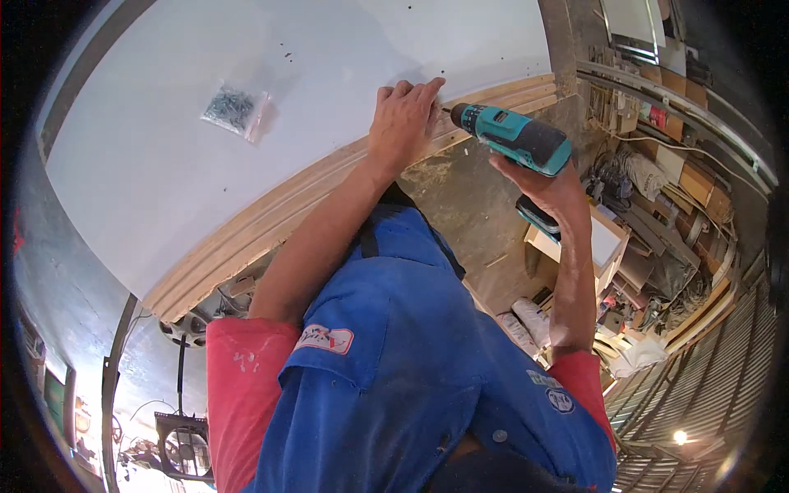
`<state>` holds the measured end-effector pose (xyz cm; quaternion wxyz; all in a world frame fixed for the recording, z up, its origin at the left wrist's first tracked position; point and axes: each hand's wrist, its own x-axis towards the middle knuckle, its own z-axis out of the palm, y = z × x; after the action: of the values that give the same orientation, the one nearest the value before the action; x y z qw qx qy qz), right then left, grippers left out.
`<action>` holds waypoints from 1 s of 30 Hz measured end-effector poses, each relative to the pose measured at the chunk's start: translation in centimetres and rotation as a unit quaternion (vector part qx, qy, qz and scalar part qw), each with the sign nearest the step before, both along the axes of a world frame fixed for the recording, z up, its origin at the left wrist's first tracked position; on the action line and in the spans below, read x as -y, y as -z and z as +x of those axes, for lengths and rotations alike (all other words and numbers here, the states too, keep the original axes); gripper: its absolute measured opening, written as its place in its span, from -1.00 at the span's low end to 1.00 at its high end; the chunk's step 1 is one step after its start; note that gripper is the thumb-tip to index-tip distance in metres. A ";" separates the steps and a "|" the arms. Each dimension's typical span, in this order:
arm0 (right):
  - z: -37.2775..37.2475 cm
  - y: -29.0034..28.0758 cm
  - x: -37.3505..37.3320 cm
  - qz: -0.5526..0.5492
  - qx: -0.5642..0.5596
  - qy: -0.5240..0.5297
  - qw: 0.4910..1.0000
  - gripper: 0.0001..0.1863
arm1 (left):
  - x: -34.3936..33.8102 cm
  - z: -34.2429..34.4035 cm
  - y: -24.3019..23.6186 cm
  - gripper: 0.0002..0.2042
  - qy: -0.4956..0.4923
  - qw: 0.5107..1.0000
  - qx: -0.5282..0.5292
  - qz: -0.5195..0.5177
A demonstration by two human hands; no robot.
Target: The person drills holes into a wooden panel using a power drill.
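Observation:
My right hand (549, 191) is wrapped round the handle of a teal and black cordless drill (516, 133). The drill lies almost level, its chuck and short bit pointing left at my left hand (403, 123). My left hand is over the near edge of a white panel (329, 90), fingers bent and drawn together right by the bit's tip. Whatever it pinches is hidden behind the fingers. Stacked wooden strips (271, 218) run along the panel's near edge, under my left wrist. A clear plastic bag of dark screws (234, 109) lies on the panel, left of my left hand.
Small dark bits (286, 54) are scattered on the panel. Below right stands a small wooden cabinet (606, 238). Piled boards and scrap (657, 222) fill the right side. A standing fan (186, 448) is at lower left.

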<state>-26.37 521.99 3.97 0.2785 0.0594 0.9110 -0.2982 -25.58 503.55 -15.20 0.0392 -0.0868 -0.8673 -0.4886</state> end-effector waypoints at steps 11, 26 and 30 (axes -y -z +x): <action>0.6 0.5 0.0 0.019 -0.050 -0.018 0.998 -0.56 | 0.0 0.1 -0.1 -0.54 0.001 1.000 -0.006 -0.001; 0.6 -0.4 0.6 0.034 -0.026 -0.032 0.999 -0.54 | -0.3 -0.3 -0.5 -0.17 -0.038 0.997 0.037 -0.064; 0.7 -0.6 0.3 0.047 -0.013 -0.005 0.999 -0.56 | -0.7 -0.5 -0.2 -0.10 -0.049 0.995 0.049 -0.071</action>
<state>-25.69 521.65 4.52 0.2648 0.0644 0.9280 -0.2542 -26.08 504.22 -14.96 0.0141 -0.0225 -0.9037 -0.4273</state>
